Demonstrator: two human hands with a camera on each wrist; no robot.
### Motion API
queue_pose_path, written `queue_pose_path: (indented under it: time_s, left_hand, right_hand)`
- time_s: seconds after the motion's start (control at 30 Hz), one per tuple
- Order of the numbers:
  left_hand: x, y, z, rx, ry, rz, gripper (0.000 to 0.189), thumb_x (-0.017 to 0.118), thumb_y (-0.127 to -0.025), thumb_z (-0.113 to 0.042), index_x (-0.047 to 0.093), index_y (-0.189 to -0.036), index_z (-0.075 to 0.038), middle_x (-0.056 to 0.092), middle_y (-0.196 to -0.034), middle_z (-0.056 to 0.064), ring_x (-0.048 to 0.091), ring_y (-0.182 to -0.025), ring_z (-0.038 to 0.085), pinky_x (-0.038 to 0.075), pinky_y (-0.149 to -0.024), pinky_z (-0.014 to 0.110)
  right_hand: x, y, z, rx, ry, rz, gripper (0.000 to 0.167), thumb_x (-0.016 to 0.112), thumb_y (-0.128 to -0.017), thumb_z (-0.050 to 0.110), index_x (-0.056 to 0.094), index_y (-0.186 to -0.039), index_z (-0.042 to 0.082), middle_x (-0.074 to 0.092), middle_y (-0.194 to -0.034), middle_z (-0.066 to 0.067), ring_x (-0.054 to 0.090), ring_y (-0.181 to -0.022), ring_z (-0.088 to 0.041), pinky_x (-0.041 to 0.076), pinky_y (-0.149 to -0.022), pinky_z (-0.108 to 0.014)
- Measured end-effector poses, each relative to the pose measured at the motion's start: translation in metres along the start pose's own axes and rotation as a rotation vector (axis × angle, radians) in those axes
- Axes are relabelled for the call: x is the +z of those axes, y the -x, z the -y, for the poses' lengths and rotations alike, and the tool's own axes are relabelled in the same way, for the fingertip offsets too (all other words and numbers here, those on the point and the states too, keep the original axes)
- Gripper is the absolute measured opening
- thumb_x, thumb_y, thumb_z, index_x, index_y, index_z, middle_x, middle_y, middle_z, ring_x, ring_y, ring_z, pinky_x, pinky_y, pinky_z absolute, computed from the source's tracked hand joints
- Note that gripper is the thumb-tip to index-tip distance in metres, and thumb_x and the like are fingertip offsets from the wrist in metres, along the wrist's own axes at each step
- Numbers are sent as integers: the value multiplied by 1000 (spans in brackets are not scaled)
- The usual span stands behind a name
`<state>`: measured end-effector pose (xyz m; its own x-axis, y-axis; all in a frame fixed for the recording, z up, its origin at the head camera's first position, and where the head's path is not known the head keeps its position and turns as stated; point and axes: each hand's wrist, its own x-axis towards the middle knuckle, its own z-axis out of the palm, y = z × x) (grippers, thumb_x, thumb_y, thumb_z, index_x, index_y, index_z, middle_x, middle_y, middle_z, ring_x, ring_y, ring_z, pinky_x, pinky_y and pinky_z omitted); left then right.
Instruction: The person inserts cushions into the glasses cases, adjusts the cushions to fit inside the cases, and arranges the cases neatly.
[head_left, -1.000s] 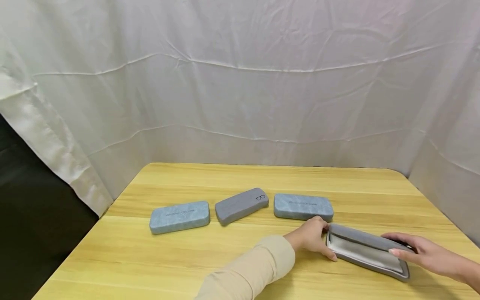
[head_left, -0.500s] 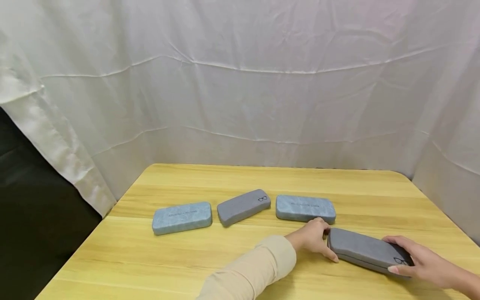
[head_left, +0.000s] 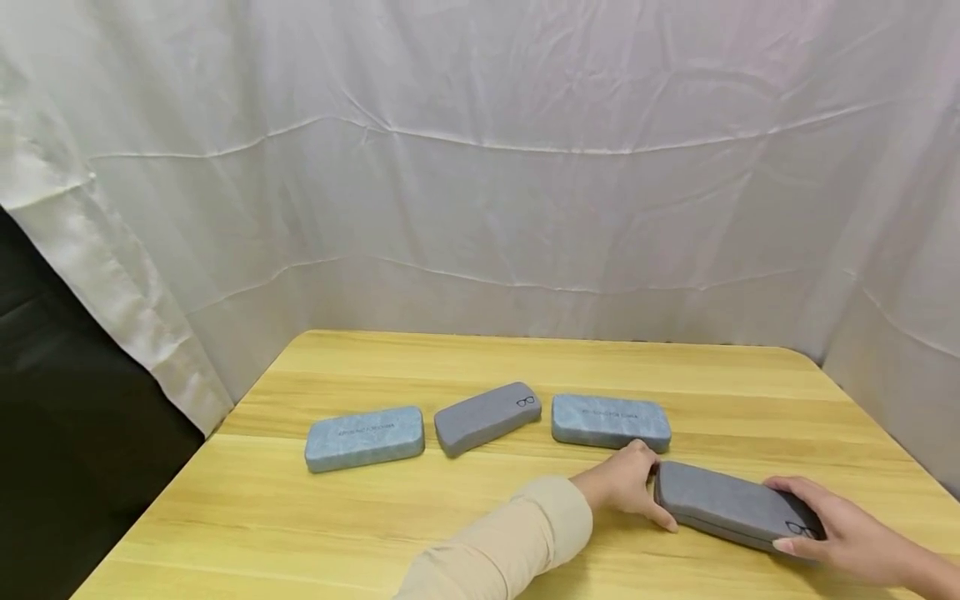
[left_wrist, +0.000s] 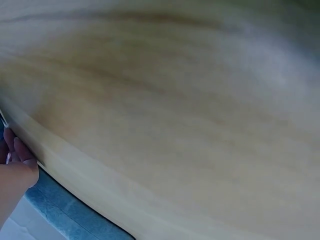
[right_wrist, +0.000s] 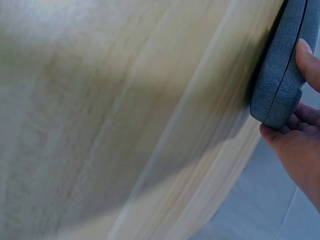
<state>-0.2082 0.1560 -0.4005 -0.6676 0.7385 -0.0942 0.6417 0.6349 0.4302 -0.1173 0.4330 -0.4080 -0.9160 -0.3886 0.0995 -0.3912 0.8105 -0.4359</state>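
Observation:
A grey glasses case [head_left: 723,500] with a printed spectacles mark lies on the near right of the table, its lid down. My left hand [head_left: 626,483] holds the left end, thumb at the near corner and fingers at the far one. Around the right end, my right hand [head_left: 843,529] grips with its thumb on the near side and fingers over the far side. In the right wrist view the seam of the grey case [right_wrist: 282,75] runs closed beside the thumb [right_wrist: 306,62]. The left wrist view catches the left hand [left_wrist: 17,165] only at its edge.
Just behind my left hand lies a blue glasses case [head_left: 611,421]. Farther left are a second grey case [head_left: 487,417], set at an angle, and another blue case [head_left: 365,439]. White cloth [head_left: 480,192] hangs behind the wooden table [head_left: 360,533].
The lid of the held grey glasses case has come down, hiding the pale interior that showed a second ago. Both hands have stayed at its ends.

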Motion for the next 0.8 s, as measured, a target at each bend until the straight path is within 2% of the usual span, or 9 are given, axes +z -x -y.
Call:
queue_pose_path:
  time_s: [0.13,0.3,0.43,0.6,0.7,0.77,0.8]
  left_hand:
    - [0,0,1,19,-43,14,69,75,-72,-49,50,-128,-17,46,-116,-11,43,-104,-4,40,-85,8]
    - [0,-2,3,9,-31,25,71,74,-71,-50,48,-130,-19,46,-118,-12,41,-107,-4,39,-87,9]
    - [0,-1,4,13,-45,7,73,74,-71,-51,48,-131,-18,46,-122,-10,41,-112,-3,39,-91,9]
    - [3,4,-1,0,-89,-49,79,73,-71,-54,45,-134,-16,45,-123,-8,43,-113,0,38,-93,11]
    - [3,8,-4,-6,-73,-49,83,71,-72,-54,39,-138,-14,44,-127,-6,43,-116,2,39,-95,13]
    - [2,11,-5,-8,-53,-42,86,70,-73,-54,35,-140,-13,44,-129,-5,43,-118,4,39,-96,14]
    - [1,13,-5,-5,-42,-38,87,70,-74,-54,34,-141,-12,43,-131,-4,42,-120,4,39,-97,14]
  right_hand:
    - [1,-1,0,4,14,-5,56,69,-82,19,44,-123,-11,51,-116,-27,32,-98,26,39,-65,-10]
    - [3,-3,0,-6,46,-31,56,71,-80,20,46,-122,-8,53,-115,-24,33,-97,25,38,-66,-8]
    - [2,-5,0,2,67,-30,57,72,-80,22,46,-122,-7,53,-115,-22,33,-97,25,38,-66,-9]
    - [-3,-9,3,79,103,24,65,72,-78,32,45,-123,-6,53,-117,-21,35,-93,22,40,-65,-12]
    - [-4,-11,4,145,126,71,72,73,-76,38,44,-125,-6,52,-120,-22,37,-94,20,41,-67,-14]
    - [-3,-11,5,191,134,103,78,73,-75,40,41,-128,-6,50,-123,-23,40,-96,15,42,-68,-15]
    - [-3,-11,5,206,130,119,81,74,-74,40,39,-131,-7,48,-125,-26,45,-100,8,42,-68,-15]
